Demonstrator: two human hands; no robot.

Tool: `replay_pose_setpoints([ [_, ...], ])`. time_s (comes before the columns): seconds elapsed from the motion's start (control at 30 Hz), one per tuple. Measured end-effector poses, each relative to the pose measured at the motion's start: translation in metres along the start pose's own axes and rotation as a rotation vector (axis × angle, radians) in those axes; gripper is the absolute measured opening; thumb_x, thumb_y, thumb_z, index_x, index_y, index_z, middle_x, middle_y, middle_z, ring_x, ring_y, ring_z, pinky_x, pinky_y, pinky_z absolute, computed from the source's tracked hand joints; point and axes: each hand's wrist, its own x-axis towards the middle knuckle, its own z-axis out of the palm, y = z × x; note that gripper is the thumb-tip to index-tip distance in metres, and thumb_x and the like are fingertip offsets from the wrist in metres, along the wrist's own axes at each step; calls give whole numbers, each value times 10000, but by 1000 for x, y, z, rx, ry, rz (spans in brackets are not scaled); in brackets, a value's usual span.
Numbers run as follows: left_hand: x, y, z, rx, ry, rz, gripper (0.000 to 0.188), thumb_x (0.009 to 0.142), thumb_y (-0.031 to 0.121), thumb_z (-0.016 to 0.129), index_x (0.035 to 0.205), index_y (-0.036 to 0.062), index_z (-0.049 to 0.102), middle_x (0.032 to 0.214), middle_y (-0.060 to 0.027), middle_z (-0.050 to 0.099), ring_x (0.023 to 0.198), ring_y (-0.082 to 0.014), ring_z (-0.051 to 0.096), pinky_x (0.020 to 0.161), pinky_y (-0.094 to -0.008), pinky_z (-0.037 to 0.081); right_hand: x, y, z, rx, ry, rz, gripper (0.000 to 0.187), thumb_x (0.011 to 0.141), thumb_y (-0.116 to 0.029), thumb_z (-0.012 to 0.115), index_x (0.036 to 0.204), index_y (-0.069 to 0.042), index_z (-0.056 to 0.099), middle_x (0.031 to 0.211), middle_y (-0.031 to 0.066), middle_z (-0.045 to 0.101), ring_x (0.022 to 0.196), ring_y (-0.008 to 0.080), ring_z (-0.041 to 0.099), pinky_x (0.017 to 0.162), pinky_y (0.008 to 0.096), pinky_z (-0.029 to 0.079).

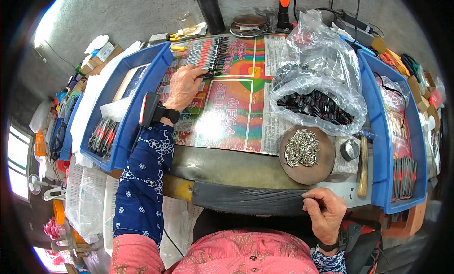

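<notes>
My left hand (pixel 183 86) reaches over the printed sheet, its fingers closed around the end of a slim dark pen-like piece at the near end of a row. That row of red-and-black pen-like pieces (pixel 206 52) lies side by side toward the back. Just off the bench's front edge, my right hand (pixel 326 212) is held with curled fingers, and I see nothing in them. Ahead of it sits a round brown dish (pixel 287 167) with many small silvery metal parts (pixel 302 147). Behind that, a clear plastic bag (pixel 318 85) gapes around small black parts (pixel 316 106).
Blue trays with more slim red-and-black pieces stand left (pixel 124 92) and right (pixel 385 179). A brush (pixel 363 172) and a round metal tin (pixel 350 149) are beside the dish. A black cylinder (pixel 209 11) and a stacked round dish (pixel 248 24) stand at the back.
</notes>
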Motion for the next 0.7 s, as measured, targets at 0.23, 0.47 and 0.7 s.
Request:
replay_pose_setpoints([
  [0.23, 0, 1, 5, 76, 36, -1, 204, 811, 69, 641, 991, 67, 736, 948, -98, 669, 921, -294, 627, 824, -397, 492, -1, 2, 0, -18, -11, -8, 92, 827, -15, 719, 907, 5, 677, 739, 80, 659, 585, 127, 598, 529, 242, 453],
  [0.47, 3, 1, 9, 105, 43, -10, 208, 824, 83, 641, 1008, 94, 737, 952, -90, 671, 926, -294, 620, 831, -398, 488, -1, 1, 2, -47, 3, -32, 88, 830, -15, 717, 901, 10, 671, 740, 78, 654, 595, 124, 599, 534, 238, 452],
  [0.7, 0, 14, 0, 118, 141, 7, 168, 844, 90, 619, 973, 87, 726, 934, -98, 667, 905, -306, 622, 806, -415, 487, -2, -1, 2, -30, 22, 7, 70, 833, 17, 680, 900, 28, 663, 724, 73, 634, 614, 123, 607, 554, 238, 460],
])
